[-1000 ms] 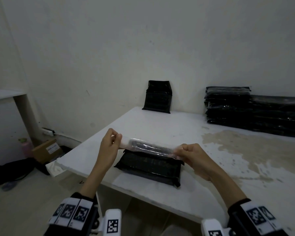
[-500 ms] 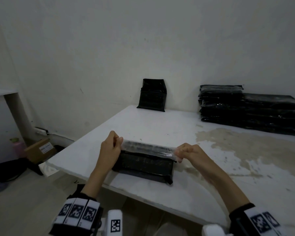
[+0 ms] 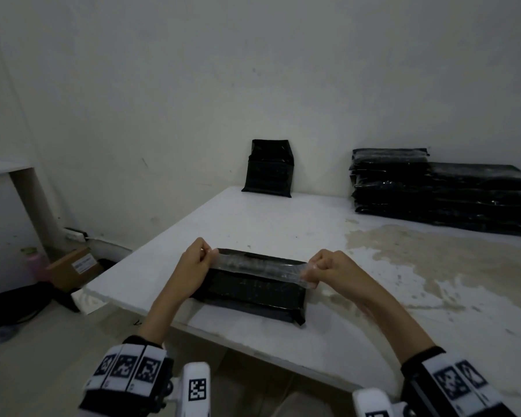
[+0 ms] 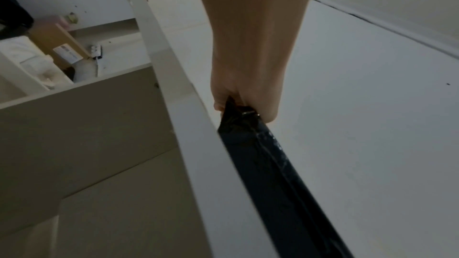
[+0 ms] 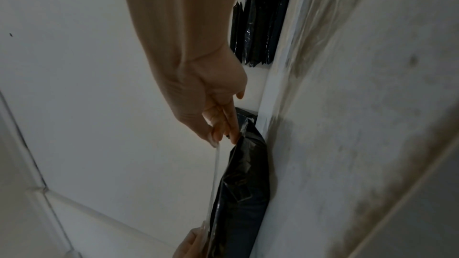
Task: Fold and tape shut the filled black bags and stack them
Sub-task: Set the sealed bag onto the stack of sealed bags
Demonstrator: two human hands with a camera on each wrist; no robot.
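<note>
A folded black bag point(image 3: 253, 291) lies flat near the front left corner of the white table point(image 3: 283, 224). A strip of clear tape point(image 3: 257, 269) is stretched just above its far half. My left hand point(image 3: 200, 257) pinches the tape's left end, and my right hand point(image 3: 315, 270) pinches the right end. In the right wrist view the tape point(image 5: 214, 174) runs edge-on from my right hand point(image 5: 218, 134), close beside the bag point(image 5: 243, 183). The left wrist view shows my left hand point(image 4: 238, 103) at the bag's point(image 4: 270, 164) end.
A stack of taped black bags point(image 3: 433, 191) lines the back right of the table. One black bag point(image 3: 269, 168) leans upright against the wall at the back. A brown stain point(image 3: 433, 266) covers the table's right side. A cardboard box point(image 3: 73, 267) sits on the floor at left.
Both hands have lowered the stretched tape from well above the bag to just over its top, and moved slightly forward over the table.
</note>
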